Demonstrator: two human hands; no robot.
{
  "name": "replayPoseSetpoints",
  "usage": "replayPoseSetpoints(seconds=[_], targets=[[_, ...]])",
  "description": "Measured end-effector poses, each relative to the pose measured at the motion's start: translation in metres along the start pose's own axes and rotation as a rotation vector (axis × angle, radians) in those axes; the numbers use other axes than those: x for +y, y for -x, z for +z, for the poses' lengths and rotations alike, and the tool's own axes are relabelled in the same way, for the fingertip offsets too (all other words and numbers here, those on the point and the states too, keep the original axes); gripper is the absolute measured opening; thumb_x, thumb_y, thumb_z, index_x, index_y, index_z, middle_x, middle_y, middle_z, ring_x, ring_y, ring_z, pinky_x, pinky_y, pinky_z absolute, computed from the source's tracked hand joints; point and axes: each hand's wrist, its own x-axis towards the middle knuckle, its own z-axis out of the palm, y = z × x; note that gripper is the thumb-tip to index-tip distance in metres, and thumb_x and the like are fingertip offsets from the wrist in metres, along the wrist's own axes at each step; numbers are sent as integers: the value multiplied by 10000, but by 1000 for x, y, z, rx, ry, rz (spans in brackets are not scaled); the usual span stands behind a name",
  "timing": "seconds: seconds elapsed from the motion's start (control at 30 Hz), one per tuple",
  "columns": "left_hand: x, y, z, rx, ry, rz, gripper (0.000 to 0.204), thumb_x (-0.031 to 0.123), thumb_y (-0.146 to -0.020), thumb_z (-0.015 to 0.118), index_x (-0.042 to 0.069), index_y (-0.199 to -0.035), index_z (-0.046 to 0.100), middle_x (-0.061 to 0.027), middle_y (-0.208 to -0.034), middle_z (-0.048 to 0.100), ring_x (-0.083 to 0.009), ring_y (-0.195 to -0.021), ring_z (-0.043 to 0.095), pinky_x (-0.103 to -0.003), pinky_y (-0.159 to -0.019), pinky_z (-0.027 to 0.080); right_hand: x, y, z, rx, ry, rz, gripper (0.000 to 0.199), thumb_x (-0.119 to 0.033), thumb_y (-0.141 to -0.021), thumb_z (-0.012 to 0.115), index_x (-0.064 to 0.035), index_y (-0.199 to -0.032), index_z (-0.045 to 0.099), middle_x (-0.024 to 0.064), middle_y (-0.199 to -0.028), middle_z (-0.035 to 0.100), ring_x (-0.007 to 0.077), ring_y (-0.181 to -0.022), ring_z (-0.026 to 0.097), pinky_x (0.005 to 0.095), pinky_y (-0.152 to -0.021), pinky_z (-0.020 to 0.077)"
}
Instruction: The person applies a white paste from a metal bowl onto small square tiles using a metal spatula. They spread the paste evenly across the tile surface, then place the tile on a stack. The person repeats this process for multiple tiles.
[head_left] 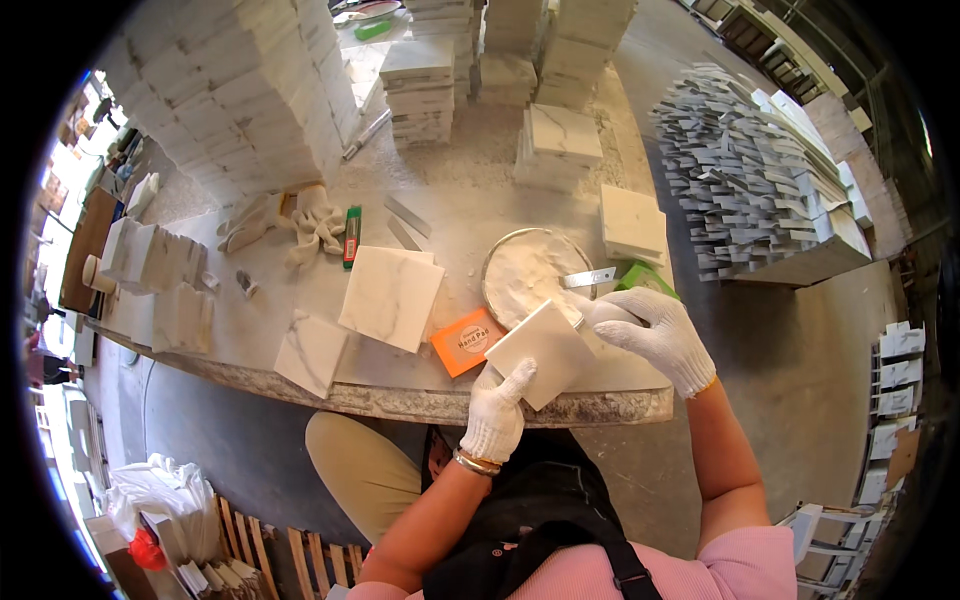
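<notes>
My left hand point(497, 410), in a white glove, grips the near corner of a square white marble tile point(540, 352) held tilted over the table's front edge. My right hand point(650, 335), also gloved, holds a metal putty knife point(590, 279) whose blade reaches over a round metal bowl point(498, 262) of white paste just behind the tile. An orange rectangular pad point(466, 341) lies on the table directly left of the tile.
Loose marble tiles point(391, 297) lie on the dusty stone table point(420, 395); tall tile stacks point(240, 90) stand behind and at left. Spare gloves point(300, 222) and a green-red tool point(352, 236) lie mid-table. Grey mosaic pieces point(740, 170) pile at right.
</notes>
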Motion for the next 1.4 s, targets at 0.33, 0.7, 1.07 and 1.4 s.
replayPoseSetpoints(seconds=[0.33, 0.7, 1.07, 1.4], targets=[[3, 3, 1, 1, 18, -37, 486, 65, -962, 635, -14, -1418, 487, -103, -1322, 607, -202, -1178, 607, -351, -1008, 507, 9, -12, 1, -9, 138, -55, 307, -242, -810, 770, -19, -1020, 755, 81, -915, 717, 163, -841, 640, 301, -777, 506], [3, 2, 1, 3, 22, -25, 512, 76, -953, 652, -15, -1426, 478, -99, -1332, 603, -204, -1207, 588, -353, -1039, 480, 4, -15, 2, -14, 111, -34, 297, -234, -799, 762, 5, -975, 755, 75, -872, 722, 155, -811, 644, 293, -764, 505], [2, 2, 0, -1, 35, -24, 537, 93, -947, 663, -16, -1435, 465, -107, -1344, 597, -212, -1223, 579, -360, -1049, 472, 8, -15, 1, -6, 162, -29, 315, -251, -791, 766, -4, -988, 768, 90, -880, 734, 165, -802, 650, 298, -757, 509], [0, 0, -2, 9, 17, -21, 539, 92, -942, 669, -15, -1432, 471, -112, -1345, 596, -222, -1223, 582, -371, -1047, 475, 11, -15, 1, 11, 198, -81, 298, -239, -792, 766, -28, -1003, 778, 90, -877, 735, 178, -792, 649, 302, -745, 508]])
